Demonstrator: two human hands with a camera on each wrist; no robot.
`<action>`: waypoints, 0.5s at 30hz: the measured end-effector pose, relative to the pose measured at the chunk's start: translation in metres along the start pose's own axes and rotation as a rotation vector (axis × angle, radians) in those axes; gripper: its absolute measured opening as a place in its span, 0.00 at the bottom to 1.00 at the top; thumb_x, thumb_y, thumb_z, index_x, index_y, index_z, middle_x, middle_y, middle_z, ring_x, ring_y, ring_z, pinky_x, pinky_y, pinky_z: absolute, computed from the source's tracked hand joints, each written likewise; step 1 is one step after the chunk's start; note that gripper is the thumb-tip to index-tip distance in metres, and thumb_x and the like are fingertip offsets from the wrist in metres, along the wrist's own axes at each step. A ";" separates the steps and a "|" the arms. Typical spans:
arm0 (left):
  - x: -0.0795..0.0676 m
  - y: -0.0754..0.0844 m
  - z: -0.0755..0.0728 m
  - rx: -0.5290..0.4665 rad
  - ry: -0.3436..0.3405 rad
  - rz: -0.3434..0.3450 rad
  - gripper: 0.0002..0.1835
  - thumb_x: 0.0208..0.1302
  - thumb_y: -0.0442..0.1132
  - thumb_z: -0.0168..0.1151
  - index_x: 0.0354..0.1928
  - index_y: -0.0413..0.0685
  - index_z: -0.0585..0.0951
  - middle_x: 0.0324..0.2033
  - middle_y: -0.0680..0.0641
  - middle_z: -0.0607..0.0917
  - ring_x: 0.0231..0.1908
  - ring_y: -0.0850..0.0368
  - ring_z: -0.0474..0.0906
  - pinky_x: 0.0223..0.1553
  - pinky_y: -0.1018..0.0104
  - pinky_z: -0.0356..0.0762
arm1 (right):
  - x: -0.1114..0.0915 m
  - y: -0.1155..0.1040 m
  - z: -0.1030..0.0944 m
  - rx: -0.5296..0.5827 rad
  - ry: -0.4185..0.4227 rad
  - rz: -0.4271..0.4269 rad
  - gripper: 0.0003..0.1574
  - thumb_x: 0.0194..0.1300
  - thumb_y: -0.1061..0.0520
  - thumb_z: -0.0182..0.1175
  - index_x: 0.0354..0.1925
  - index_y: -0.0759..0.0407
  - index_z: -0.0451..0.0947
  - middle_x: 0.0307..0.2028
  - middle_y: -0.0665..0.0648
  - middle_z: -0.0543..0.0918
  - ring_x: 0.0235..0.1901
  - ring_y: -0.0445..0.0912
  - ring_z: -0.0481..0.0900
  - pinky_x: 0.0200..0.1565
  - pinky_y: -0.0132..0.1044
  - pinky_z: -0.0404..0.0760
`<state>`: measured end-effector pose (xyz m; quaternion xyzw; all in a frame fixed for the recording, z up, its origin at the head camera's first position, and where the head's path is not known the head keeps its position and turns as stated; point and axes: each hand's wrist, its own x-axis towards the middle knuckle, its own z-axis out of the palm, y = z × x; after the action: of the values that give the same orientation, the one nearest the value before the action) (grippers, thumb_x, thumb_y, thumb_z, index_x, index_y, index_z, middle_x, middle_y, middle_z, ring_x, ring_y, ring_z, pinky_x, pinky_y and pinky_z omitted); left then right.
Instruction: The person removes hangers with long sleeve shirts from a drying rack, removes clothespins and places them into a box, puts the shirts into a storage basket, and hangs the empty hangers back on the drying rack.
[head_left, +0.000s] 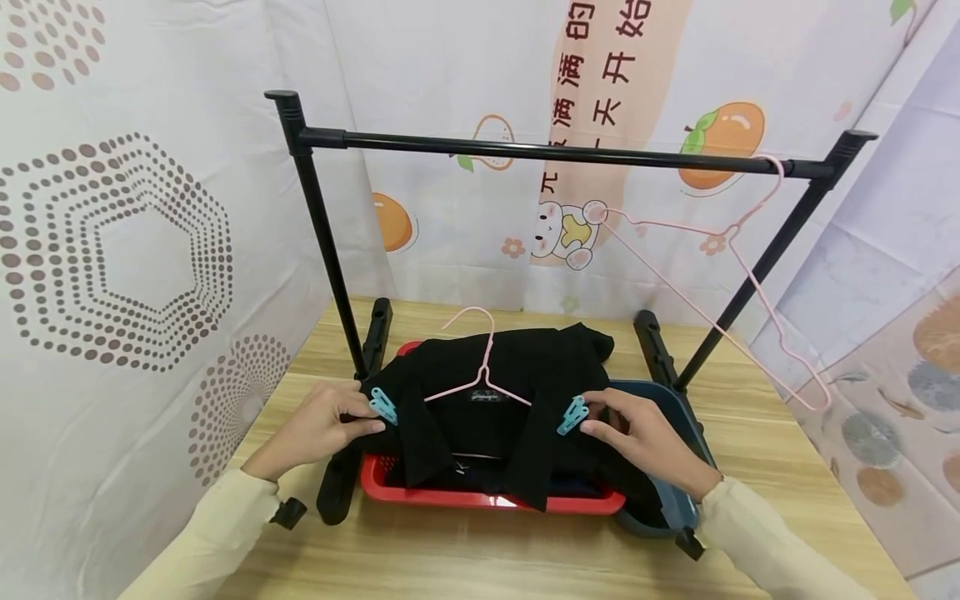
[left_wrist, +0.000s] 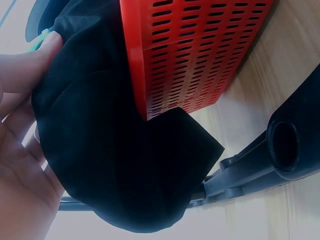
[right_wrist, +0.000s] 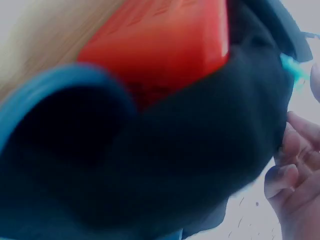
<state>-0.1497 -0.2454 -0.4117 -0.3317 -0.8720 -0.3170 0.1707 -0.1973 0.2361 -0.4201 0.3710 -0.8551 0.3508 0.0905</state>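
While the left hand (head_left: 322, 422) pinches one shoulder of a black cloth garment (head_left: 525, 354) between thumb and fingers, the right hand (head_left: 639, 427) grips the other shoulder, fingers curled. One light-blue plastic clip (head_left: 383, 406) sits by the left fingertips, a matching clip (head_left: 573, 415) by the right. Between the hands, a pink wire hanger (head_left: 484, 372) spans the neckline, its hook free. Below, the garment overlaps a red perforated plastic basket's rim (head_left: 570, 505); a dark-blue plastic basin (head_left: 667, 398) extends beneath the right hand. Overhead, open space separates both hands from a black tubular rail (head_left: 480, 148).
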 end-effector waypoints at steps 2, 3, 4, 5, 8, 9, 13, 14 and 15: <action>-0.001 0.001 0.000 0.003 0.008 0.000 0.13 0.52 0.30 0.79 0.23 0.60 0.89 0.20 0.68 0.74 0.23 0.69 0.62 0.23 0.74 0.62 | 0.005 -0.005 0.002 0.013 -0.006 0.000 0.19 0.69 0.54 0.69 0.57 0.45 0.82 0.29 0.39 0.75 0.24 0.36 0.69 0.25 0.30 0.70; -0.001 0.001 0.001 0.004 0.009 0.000 0.13 0.52 0.30 0.79 0.22 0.60 0.89 0.19 0.68 0.74 0.23 0.69 0.62 0.23 0.74 0.62 | 0.007 -0.007 0.002 0.022 -0.005 -0.004 0.19 0.69 0.54 0.69 0.57 0.45 0.82 0.28 0.40 0.75 0.23 0.36 0.69 0.25 0.30 0.70; -0.001 0.001 0.001 0.005 0.010 -0.001 0.13 0.52 0.31 0.79 0.22 0.60 0.89 0.19 0.68 0.74 0.23 0.69 0.62 0.23 0.74 0.62 | 0.009 -0.009 0.002 0.030 -0.003 -0.007 0.18 0.69 0.55 0.69 0.56 0.45 0.83 0.27 0.40 0.74 0.23 0.37 0.69 0.25 0.30 0.69; -0.002 0.001 0.002 0.005 0.011 -0.006 0.12 0.52 0.31 0.79 0.23 0.59 0.89 0.19 0.68 0.74 0.23 0.70 0.62 0.23 0.73 0.62 | 0.010 -0.011 0.003 0.040 -0.001 -0.008 0.18 0.69 0.55 0.69 0.56 0.46 0.83 0.27 0.40 0.74 0.23 0.37 0.69 0.24 0.31 0.69; -0.003 0.001 0.002 0.007 0.010 -0.027 0.11 0.53 0.32 0.79 0.24 0.59 0.90 0.19 0.68 0.74 0.23 0.70 0.61 0.23 0.73 0.62 | 0.014 -0.015 0.003 0.079 0.011 0.003 0.16 0.69 0.56 0.69 0.54 0.48 0.83 0.25 0.41 0.74 0.21 0.38 0.69 0.23 0.31 0.70; -0.004 0.001 0.003 0.008 0.009 -0.036 0.11 0.53 0.32 0.79 0.24 0.59 0.90 0.19 0.68 0.74 0.23 0.70 0.61 0.23 0.72 0.63 | 0.015 -0.017 0.002 0.095 0.013 0.009 0.16 0.69 0.56 0.69 0.55 0.48 0.83 0.25 0.42 0.75 0.20 0.38 0.69 0.23 0.32 0.70; -0.005 0.002 0.002 0.015 0.007 -0.068 0.09 0.53 0.33 0.80 0.26 0.59 0.92 0.19 0.68 0.70 0.22 0.71 0.59 0.22 0.72 0.62 | 0.018 -0.022 0.000 0.146 0.023 0.056 0.15 0.71 0.55 0.68 0.55 0.49 0.83 0.26 0.45 0.78 0.20 0.40 0.71 0.23 0.33 0.71; -0.005 0.002 0.002 0.017 0.008 -0.071 0.09 0.53 0.33 0.80 0.27 0.58 0.92 0.19 0.68 0.70 0.22 0.71 0.59 0.21 0.72 0.62 | 0.019 -0.023 -0.001 0.156 0.025 0.065 0.15 0.71 0.56 0.67 0.55 0.49 0.83 0.27 0.45 0.80 0.20 0.40 0.72 0.23 0.33 0.72; -0.006 0.002 0.001 0.019 0.009 -0.073 0.09 0.52 0.33 0.80 0.27 0.58 0.92 0.19 0.67 0.69 0.22 0.71 0.58 0.21 0.72 0.62 | 0.019 -0.024 -0.001 0.168 0.029 0.073 0.15 0.71 0.56 0.67 0.55 0.50 0.83 0.29 0.46 0.81 0.21 0.41 0.72 0.24 0.33 0.73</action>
<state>-0.1444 -0.2459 -0.4147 -0.2965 -0.8858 -0.3162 0.1659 -0.1945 0.2144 -0.3985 0.3408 -0.8342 0.4295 0.0587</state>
